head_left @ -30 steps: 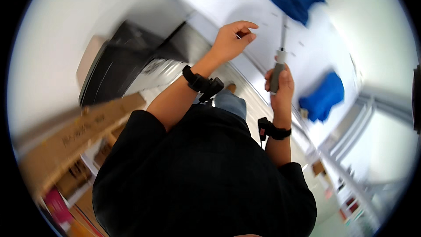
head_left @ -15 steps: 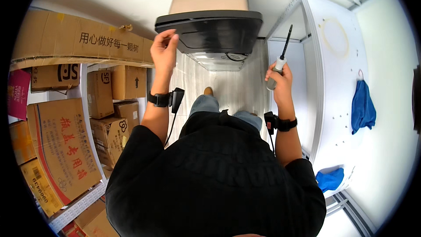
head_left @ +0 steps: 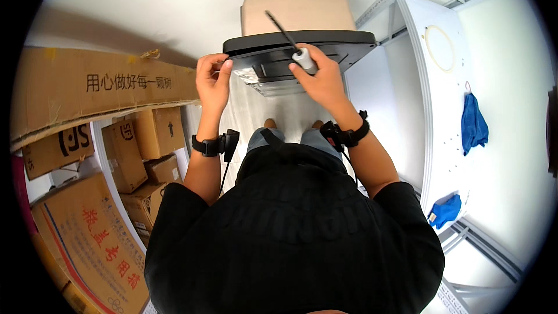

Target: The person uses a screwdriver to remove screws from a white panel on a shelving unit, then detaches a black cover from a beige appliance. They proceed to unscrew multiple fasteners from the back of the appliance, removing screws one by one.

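Screwdriver point(head_left: 304, 59) in the right hand point(head_left: 324, 78), fingers clamped round its handle, above the front edge of the black panel point(head_left: 268, 52), shaft pointing past that edge over the beige box point(head_left: 299, 13). The left hand's point(head_left: 213, 79) fingertips are at the panel's left corner; I can't tell whether they pinch it. As for progress, the tool is in hand, its tip set to no visible screw; the panel is in place against the box.

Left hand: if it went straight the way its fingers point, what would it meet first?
The left hand would probably meet the left end of the black panel, right beside its fingers; whether they already touch is unclear.
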Available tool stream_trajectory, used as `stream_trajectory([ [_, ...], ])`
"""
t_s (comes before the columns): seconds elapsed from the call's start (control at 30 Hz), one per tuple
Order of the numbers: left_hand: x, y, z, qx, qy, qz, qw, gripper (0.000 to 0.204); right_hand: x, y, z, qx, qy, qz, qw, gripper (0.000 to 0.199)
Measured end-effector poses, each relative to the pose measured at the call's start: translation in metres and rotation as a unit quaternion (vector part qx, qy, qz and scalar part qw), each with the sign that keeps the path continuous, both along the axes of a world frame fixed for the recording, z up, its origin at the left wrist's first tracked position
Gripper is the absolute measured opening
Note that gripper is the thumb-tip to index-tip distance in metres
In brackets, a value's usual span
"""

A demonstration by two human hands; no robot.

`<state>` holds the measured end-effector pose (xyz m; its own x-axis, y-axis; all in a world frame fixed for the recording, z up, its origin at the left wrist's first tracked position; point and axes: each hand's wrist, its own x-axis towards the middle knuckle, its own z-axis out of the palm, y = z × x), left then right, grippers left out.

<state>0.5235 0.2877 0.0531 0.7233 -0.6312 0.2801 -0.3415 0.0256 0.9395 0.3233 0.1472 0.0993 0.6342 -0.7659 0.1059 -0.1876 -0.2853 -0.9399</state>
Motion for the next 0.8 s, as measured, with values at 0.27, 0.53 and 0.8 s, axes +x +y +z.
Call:
stream_trajectory([
  [0.27,0.017,0.0,-0.007,-0.063,0.059,-0.08,0.993,0.007,-0.02,-0.025,-0.007,-0.095,0.051,-0.058,0.993,0.036],
  [0.53,0.018,0.0,0.001,-0.033,0.019,-0.084,0.996,0.005,-0.075,-0.078,-0.022,-0.199,0.111,-0.169,0.959,0.034],
  [0.8,0.009,-0.007,0.01,-0.06,0.048,-0.083,0.994,0.01,-0.099,-0.108,-0.036,-0.213,0.041,-0.167,0.962,0.033],
])
